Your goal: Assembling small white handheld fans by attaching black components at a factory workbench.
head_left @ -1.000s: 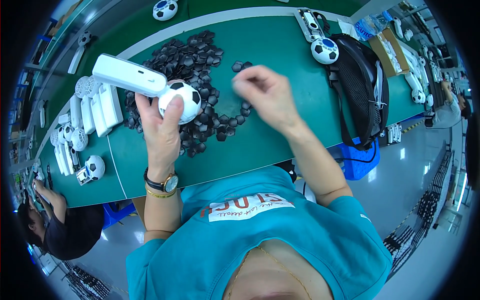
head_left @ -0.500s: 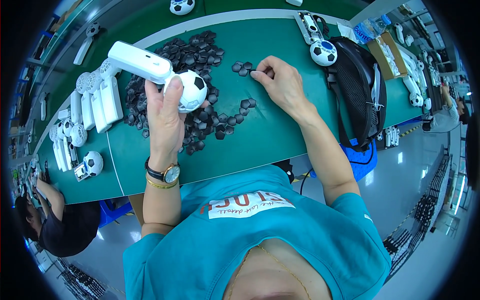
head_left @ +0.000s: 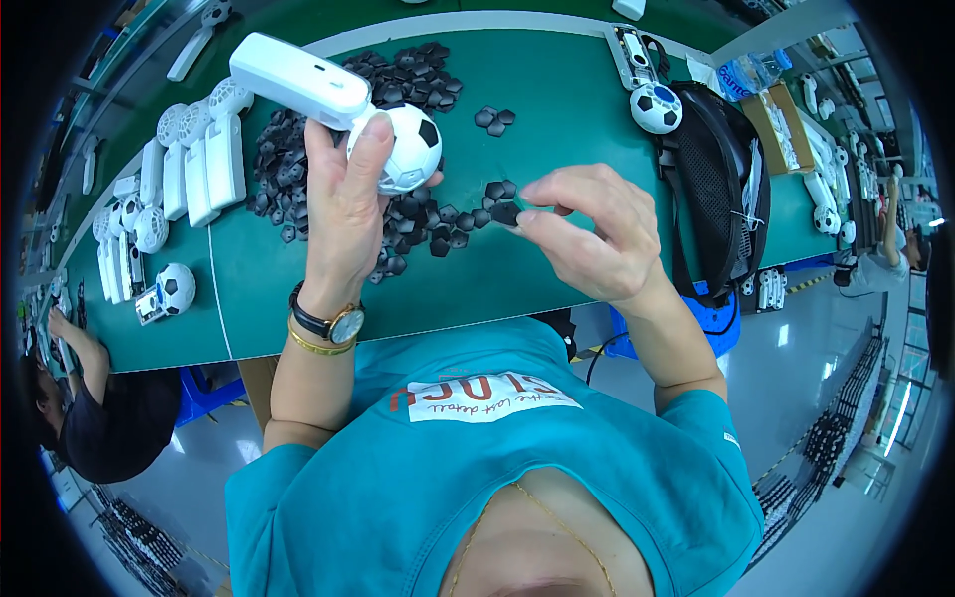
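My left hand (head_left: pixel 345 194) grips a white handheld device (head_left: pixel 298 78), with a black-and-white soccer ball head (head_left: pixel 413 151) at its right end. The thumb presses near the neck and the fingers go behind the ball. Pinched between the thumb and forefinger of my right hand (head_left: pixel 602 234) is a small black pentagon piece (head_left: pixel 505 214), just right of a loose row of such pieces. Under and behind the device spreads a heap of black pentagon pieces (head_left: pixel 282 169). Further back, a small cluster of pentagon pieces (head_left: pixel 494 120) lies apart on the green table (head_left: pixel 557 90).
White devices with ball heads (head_left: pixel 204 164) stand in rows at the left, near an opened soccer-ball unit (head_left: pixel 171 290). To the right lie another opened unit (head_left: pixel 630 58), a black backpack (head_left: pixel 711 179), a water bottle (head_left: pixel 748 76) and a carton (head_left: pixel 774 129). A co-worker (head_left: pixel 119 418) sits at the left.
My right hand has moved from the small cluster toward me and now pinches a pentagon piece. The left hand and device have shifted slightly right, the ball turned a little.
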Action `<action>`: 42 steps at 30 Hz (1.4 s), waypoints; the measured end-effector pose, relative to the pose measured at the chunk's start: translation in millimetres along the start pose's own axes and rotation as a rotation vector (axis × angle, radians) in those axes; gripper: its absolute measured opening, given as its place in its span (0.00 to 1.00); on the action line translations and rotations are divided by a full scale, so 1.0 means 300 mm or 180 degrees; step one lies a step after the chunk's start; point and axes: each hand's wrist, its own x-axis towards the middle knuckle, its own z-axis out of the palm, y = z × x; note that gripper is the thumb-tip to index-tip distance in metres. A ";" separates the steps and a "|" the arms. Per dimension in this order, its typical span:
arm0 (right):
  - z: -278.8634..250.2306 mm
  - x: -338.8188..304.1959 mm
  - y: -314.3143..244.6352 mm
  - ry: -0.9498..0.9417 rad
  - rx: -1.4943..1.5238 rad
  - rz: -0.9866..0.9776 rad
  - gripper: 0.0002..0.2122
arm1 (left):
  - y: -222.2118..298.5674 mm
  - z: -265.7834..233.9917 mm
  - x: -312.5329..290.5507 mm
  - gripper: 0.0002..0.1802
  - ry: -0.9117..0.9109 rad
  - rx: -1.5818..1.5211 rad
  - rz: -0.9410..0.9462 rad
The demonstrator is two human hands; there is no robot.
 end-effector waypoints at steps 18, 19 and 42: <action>0.131 0.047 -0.039 -0.0566 0.1050 0.2090 0.06 | -0.052 0.011 0.014 0.50 0.0053 0.0282 0.0055; 0.131 0.054 -0.037 -0.0636 0.1018 0.2161 0.06 | -0.055 0.012 0.011 0.51 0.0089 0.0396 0.0121; 0.170 0.028 -0.011 -0.0535 0.2037 0.2555 0.05 | 0.054 -0.097 -0.060 0.28 -0.0968 0.1347 -0.0135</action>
